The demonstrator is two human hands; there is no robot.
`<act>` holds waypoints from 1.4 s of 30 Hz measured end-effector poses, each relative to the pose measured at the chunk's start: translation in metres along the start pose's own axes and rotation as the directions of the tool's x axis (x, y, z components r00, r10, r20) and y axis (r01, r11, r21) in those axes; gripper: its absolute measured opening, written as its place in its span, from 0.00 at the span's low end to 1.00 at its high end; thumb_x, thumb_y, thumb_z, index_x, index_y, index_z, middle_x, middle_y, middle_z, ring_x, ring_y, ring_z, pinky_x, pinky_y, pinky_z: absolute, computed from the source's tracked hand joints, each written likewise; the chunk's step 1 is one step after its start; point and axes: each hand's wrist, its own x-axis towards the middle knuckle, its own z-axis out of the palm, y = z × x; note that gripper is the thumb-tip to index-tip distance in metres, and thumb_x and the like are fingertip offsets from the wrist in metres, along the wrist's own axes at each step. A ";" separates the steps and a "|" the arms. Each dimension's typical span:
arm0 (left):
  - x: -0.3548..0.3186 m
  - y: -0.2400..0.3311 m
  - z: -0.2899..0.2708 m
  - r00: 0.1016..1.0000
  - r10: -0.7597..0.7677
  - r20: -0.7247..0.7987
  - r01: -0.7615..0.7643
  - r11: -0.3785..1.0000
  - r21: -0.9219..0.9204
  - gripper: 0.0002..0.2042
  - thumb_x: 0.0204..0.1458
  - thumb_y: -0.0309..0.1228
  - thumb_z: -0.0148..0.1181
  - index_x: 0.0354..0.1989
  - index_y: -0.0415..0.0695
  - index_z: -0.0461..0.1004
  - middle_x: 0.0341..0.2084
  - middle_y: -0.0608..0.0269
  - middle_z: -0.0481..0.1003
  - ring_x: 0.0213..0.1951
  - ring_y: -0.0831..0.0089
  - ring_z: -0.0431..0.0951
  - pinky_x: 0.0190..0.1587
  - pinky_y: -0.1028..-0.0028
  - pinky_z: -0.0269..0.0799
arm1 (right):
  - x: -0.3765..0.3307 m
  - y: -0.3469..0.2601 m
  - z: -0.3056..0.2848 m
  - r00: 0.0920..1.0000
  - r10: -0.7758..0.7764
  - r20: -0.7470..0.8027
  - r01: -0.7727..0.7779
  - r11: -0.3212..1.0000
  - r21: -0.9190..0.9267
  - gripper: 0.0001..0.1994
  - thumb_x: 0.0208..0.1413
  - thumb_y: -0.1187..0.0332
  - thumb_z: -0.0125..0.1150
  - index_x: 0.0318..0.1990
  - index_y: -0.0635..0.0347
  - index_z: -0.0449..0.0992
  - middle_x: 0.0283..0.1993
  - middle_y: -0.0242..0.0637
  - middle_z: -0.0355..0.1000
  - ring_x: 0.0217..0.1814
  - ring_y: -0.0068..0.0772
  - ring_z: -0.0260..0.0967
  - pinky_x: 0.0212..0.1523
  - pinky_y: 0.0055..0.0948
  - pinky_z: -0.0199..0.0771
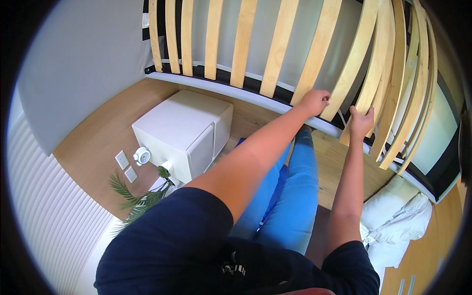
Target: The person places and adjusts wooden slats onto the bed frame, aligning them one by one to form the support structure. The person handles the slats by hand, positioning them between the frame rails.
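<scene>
Light wooden bed slats [278, 49] run in a row across a bed frame with a white and black side rail [216, 87]. My left hand [314, 102] is closed at the rail, beside the end of one slat [346, 73]; what its curled fingers hold, if anything, is hidden. Just to the right, my right hand [362, 121] is wrapped round the lower part of another slat [366, 96], its thumb on the near side. Several slats [415, 98] beyond it stand bunched and overlapping, their ends sticking out past the rail.
On the left stands a white bedside cabinet [179, 120] beside a small white alarm clock [142, 156] and a green plant [142, 199]. Wall sockets [122, 160] are near the clock. White bedding [398, 216] lies at the lower right. A grey panel [88, 64] rises at the left.
</scene>
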 end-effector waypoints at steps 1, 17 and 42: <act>0.000 0.000 0.004 0.999 0.026 -0.041 -0.028 0.998 -0.050 0.09 0.47 0.29 0.63 0.37 0.42 0.77 0.28 0.53 0.78 0.33 0.54 0.78 0.37 0.60 0.73 | 0.000 0.001 -0.001 1.000 0.002 0.003 -0.002 1.000 0.005 0.25 0.36 0.66 0.71 0.43 0.70 0.72 0.37 0.47 0.77 0.37 0.39 0.75 0.42 0.34 0.73; 0.006 0.007 0.017 0.997 0.079 0.006 -0.079 0.997 0.024 0.11 0.48 0.32 0.62 0.39 0.40 0.76 0.31 0.49 0.78 0.36 0.51 0.78 0.39 0.60 0.72 | 0.000 0.026 0.003 0.993 -0.048 -0.109 0.039 0.996 -0.079 0.26 0.36 0.69 0.72 0.44 0.72 0.70 0.40 0.46 0.76 0.39 0.36 0.74 0.44 0.32 0.73; 0.095 0.050 0.001 0.980 -0.188 0.063 0.197 0.875 -0.443 0.17 0.60 0.25 0.51 0.57 0.45 0.61 0.40 0.60 0.77 0.39 0.72 0.76 0.41 0.69 0.73 | 0.003 -0.005 -0.017 0.992 0.115 0.053 -0.126 0.945 0.303 0.16 0.35 0.70 0.63 0.35 0.69 0.72 0.31 0.45 0.75 0.32 0.35 0.73 0.38 0.31 0.73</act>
